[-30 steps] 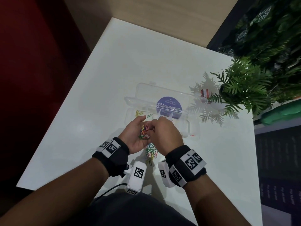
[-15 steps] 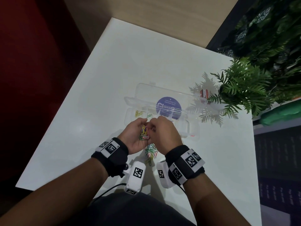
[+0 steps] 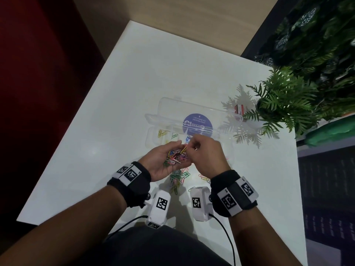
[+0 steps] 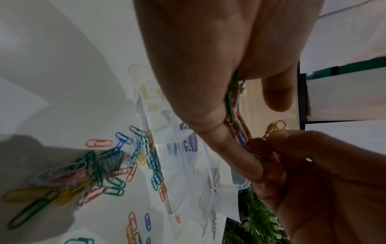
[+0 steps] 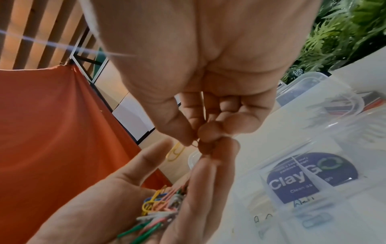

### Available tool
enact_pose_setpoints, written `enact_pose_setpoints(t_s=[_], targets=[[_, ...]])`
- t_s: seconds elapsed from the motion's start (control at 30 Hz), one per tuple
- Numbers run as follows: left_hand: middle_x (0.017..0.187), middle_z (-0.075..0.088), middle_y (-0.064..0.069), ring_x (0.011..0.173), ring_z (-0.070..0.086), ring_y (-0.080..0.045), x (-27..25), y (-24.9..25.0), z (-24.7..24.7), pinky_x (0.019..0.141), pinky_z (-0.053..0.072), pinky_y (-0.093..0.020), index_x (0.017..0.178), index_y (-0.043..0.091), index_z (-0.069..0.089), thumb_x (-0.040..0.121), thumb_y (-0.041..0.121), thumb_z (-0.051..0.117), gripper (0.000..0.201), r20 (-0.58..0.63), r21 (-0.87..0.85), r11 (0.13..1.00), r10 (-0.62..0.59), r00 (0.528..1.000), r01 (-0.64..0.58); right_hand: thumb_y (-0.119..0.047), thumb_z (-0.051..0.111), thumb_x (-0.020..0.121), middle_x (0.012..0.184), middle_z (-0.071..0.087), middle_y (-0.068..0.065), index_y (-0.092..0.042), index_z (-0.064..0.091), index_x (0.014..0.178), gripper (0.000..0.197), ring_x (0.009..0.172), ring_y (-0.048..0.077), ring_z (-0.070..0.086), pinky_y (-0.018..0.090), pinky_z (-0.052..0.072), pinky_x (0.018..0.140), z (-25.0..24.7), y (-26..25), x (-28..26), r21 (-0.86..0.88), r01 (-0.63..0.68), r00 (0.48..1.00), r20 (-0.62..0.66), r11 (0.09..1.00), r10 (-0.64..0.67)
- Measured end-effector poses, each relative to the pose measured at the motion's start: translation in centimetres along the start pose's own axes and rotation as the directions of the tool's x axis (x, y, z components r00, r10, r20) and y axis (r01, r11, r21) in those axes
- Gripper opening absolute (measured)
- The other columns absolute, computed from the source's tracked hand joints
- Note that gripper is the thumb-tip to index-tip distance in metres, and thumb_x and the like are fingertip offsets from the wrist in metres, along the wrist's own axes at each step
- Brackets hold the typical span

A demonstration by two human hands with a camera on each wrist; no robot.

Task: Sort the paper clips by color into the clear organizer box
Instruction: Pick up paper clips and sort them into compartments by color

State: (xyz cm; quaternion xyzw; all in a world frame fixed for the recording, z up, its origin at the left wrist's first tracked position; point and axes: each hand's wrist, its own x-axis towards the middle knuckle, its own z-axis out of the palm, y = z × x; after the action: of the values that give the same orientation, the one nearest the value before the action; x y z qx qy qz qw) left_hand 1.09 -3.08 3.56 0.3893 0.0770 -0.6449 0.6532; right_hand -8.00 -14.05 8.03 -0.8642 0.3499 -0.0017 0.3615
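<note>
My left hand (image 3: 172, 158) lies palm up above the table, fingers fairly straight, carrying a mixed heap of paper clips (image 3: 176, 156). My right hand (image 3: 189, 148) meets it from the right and pinches one yellow clip (image 3: 183, 149) between thumb and fingertips; the yellow clip (image 4: 275, 127) sticks up clear of the heap. Just beyond the hands the clear organizer box (image 3: 153, 131) lies open, with a round blue sticker (image 3: 197, 124) on it. Its compartments hold a yellow clip (image 3: 162, 133), a green clip (image 3: 174, 136) and a blue clip (image 3: 189, 139). More loose clips (image 3: 179, 177) lie under the hands.
A potted fern (image 3: 284, 104) overhangs the table's far right, with a small red-and-white item (image 3: 239, 109) beside it. The white table (image 3: 134, 73) ends at a dark red wall on the left. A few stray clips (image 3: 204, 178) lie near my right wrist.
My left hand has spread its fingers, baring the heap in its palm. My right hand has drawn a yellow clip up out of that heap.
</note>
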Motion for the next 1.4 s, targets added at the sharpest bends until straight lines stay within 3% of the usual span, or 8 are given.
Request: enact_pose_setpoints(t_s=[0.17, 0.33, 0.63, 0.77, 0.97, 1.13, 1.23, 1.4], targets=[[0.093, 0.066, -0.018, 0.082, 0.067, -0.021, 0.4, -0.3, -0.1, 0.086, 0.057, -0.033, 0.096, -0.005, 0.064, 0.092, 0.009, 0.054, 0.018, 0.01, 0.146, 0.988, 0.042, 0.999, -0.043, -0.016, 0.061, 0.08, 0.06, 0.054, -0.007, -0.014, 0.058, 0.073, 0.009, 0.055, 0.003, 0.047, 0.011, 0.039, 0.049, -0.2, 0.2, -0.2, -0.005, 0.002, 1.0, 0.004, 1.0, -0.002], [0.083, 0.067, -0.017, 0.074, 0.069, -0.022, 0.4, -0.4, -0.1, 0.071, 0.059, -0.027, 0.078, 0.001, 0.055, 0.095, 0.001, 0.051, 0.017, -0.046, 0.221, 0.975, 0.038, 0.998, -0.027, -0.012, 0.059, 0.079, 0.063, 0.054, -0.007, -0.014, 0.058, 0.076, 0.004, 0.056, 0.004, 0.046, 0.009, 0.038, 0.05, -0.2, 0.7, -0.2, -0.003, -0.026, 1.0, 0.001, 1.0, 0.026], [0.105, 0.068, -0.028, 0.091, 0.07, -0.037, 0.4, 0.1, -0.7, 0.081, 0.058, -0.036, 0.096, -0.007, 0.062, 0.099, 0.017, 0.045, 0.03, -0.087, -0.077, 0.997, -0.024, 0.996, 0.017, -0.007, 0.059, 0.077, 0.065, 0.057, 0.0, -0.018, 0.056, 0.075, 0.011, 0.062, 0.019, 0.052, 0.023, 0.039, 0.055, -1.8, 5.6, 2.0, 0.159, -0.227, 0.958, -0.142, 0.961, 0.25], [0.11, 0.065, -0.03, 0.098, 0.067, -0.041, 0.4, 0.4, -0.5, 0.087, 0.054, -0.042, 0.102, -0.008, 0.063, 0.101, 0.028, 0.04, 0.043, -0.076, -0.165, 0.986, -0.035, 0.997, 0.022, -0.008, 0.055, 0.081, 0.074, 0.061, 0.002, -0.012, 0.062, 0.084, 0.009, 0.063, 0.016, 0.051, 0.021, 0.036, 0.051, -1.7, 6.7, 4.0, 0.059, -0.304, 0.946, -0.101, 0.951, 0.308], [0.115, 0.063, -0.032, 0.102, 0.064, -0.044, 0.4, 0.6, -0.1, 0.09, 0.051, -0.045, 0.109, -0.01, 0.061, 0.101, 0.037, 0.034, 0.056, -0.046, -0.233, 0.972, -0.045, 0.998, 0.033, -0.011, 0.058, 0.085, 0.102, 0.068, 0.008, -0.015, 0.069, 0.099, 0.018, 0.08, 0.019, 0.054, 0.021, 0.04, 0.07, -0.7, 7.0, 5.6, -0.074, -0.35, 0.937, -0.042, 0.934, 0.348], [0.122, 0.059, -0.032, 0.105, 0.063, -0.044, 0.6, 0.7, 0.0, 0.093, 0.05, -0.047, 0.116, -0.01, 0.06, 0.101, 0.042, 0.033, 0.061, -0.03, -0.236, 0.971, -0.04, 0.999, 0.032, -0.013, 0.064, 0.084, 0.092, 0.066, -0.002, -0.016, 0.07, 0.091, 0.01, 0.075, 0.009, 0.053, 0.021, 0.042, 0.072, -1.2, 3.8, 2.7, 0.012, -0.03, 0.989, -0.146, 0.999, 0.031], [0.115, 0.062, -0.03, 0.1, 0.064, -0.036, 0.9, 0.6, -0.1, 0.091, 0.053, -0.043, 0.118, -0.01, 0.059, 0.101, 0.039, 0.033, 0.059, -0.041, -0.202, 0.979, -0.015, 0.999, 0.006, -0.014, 0.067, 0.08, 0.077, 0.06, -0.005, -0.021, 0.07, 0.083, 0.008, 0.067, 0.002, 0.05, 0.013, 0.038, 0.063, -0.5, 1.3, 0.1, 0.013, 0.143, 0.99, -0.019, 0.99, -0.143], [0.094, 0.069, -0.022, 0.079, 0.069, -0.027, 0.9, 0.1, 0.0, 0.073, 0.058, -0.033, 0.106, -0.006, 0.067, 0.1, 0.029, 0.033, 0.049, -0.079, -0.152, 0.988, -0.011, 0.997, -0.001, -0.024, 0.062, 0.083, 0.089, 0.058, 0.005, -0.017, 0.068, 0.093, 0.014, 0.084, 0.022, 0.056, 0.037, 0.046, 0.073, 0.6, 0.7, -1.0, -0.249, 0.155, 0.984, 0.127, 0.956, -0.126]])
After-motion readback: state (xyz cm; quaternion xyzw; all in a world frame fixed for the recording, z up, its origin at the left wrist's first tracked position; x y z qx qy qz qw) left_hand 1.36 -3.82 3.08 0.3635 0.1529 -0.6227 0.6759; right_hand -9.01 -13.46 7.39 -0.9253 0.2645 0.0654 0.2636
